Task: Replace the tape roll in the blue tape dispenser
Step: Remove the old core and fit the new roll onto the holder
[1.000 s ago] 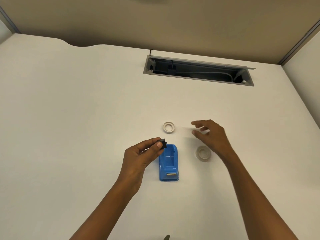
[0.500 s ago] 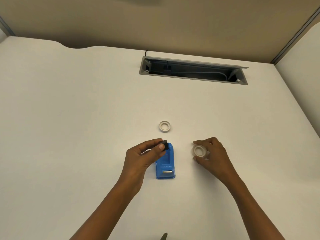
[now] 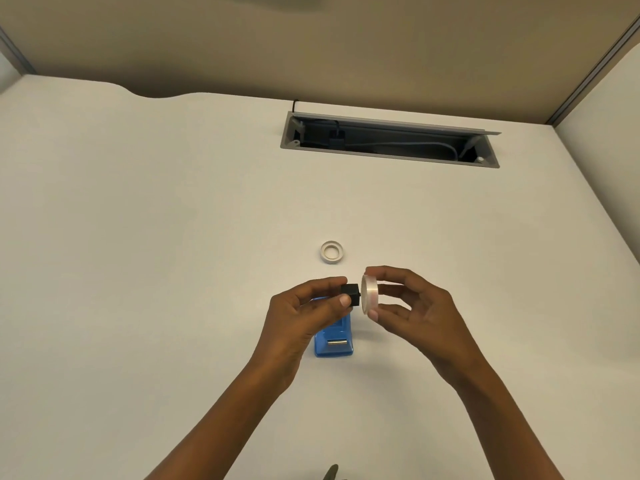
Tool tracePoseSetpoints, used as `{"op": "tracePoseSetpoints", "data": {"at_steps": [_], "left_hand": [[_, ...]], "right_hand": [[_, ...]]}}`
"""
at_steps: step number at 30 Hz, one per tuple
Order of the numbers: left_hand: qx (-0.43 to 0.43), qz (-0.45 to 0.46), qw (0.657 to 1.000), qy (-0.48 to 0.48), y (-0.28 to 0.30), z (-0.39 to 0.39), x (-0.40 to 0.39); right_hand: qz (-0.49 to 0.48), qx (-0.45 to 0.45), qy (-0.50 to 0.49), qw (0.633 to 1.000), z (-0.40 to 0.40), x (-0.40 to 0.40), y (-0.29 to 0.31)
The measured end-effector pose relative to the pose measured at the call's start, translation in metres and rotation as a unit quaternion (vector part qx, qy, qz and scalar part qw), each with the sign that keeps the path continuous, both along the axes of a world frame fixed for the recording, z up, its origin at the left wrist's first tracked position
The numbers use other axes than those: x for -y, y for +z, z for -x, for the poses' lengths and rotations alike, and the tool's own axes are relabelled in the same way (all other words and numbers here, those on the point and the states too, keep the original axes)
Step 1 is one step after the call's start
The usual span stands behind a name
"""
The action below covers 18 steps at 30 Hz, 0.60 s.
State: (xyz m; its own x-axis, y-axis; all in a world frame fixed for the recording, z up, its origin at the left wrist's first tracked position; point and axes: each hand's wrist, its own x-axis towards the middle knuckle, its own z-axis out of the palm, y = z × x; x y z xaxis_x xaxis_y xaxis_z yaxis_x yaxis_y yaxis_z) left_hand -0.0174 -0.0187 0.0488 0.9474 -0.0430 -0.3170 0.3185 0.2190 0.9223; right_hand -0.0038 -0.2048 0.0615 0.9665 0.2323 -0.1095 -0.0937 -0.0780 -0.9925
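Observation:
The blue tape dispenser (image 3: 334, 342) lies on the white desk, partly hidden under my left hand (image 3: 301, 320). That hand pinches a small black spool hub (image 3: 350, 294) above the dispenser. My right hand (image 3: 412, 310) holds a clear tape roll (image 3: 369, 294) on edge between thumb and fingers, its hole facing the hub and nearly touching it. A white empty tape core (image 3: 331, 251) lies flat on the desk beyond both hands.
An open grey cable tray (image 3: 389, 157) with cables inside is recessed into the white desk (image 3: 138, 271) at the back. Beige partition walls rise behind and at the right.
My right hand has lifted the clear tape roll off the desk and brought it left, up against the black hub. My left hand stayed above the dispenser.

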Motion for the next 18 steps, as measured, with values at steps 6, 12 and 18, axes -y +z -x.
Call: {"op": "tracePoseSetpoints", "data": {"at_steps": [6, 12, 18], "left_hand": [[0.002, -0.028, 1.000, 0.003, 0.0002, 0.0027, -0.0017], [-0.008, -0.050, 0.999, 0.005, 0.0003, 0.0041, -0.0040], [-0.014, -0.060, 0.998, 0.008, 0.0011, 0.0056, -0.0068]], "right_hand": [[0.009, 0.003, 0.022, 1.000, 0.0022, -0.0064, 0.0001], [0.015, 0.001, 0.030, 0.999, 0.0021, -0.0071, -0.0006], [0.010, -0.002, 0.042, 0.999, 0.0017, -0.0084, -0.0010]]}}
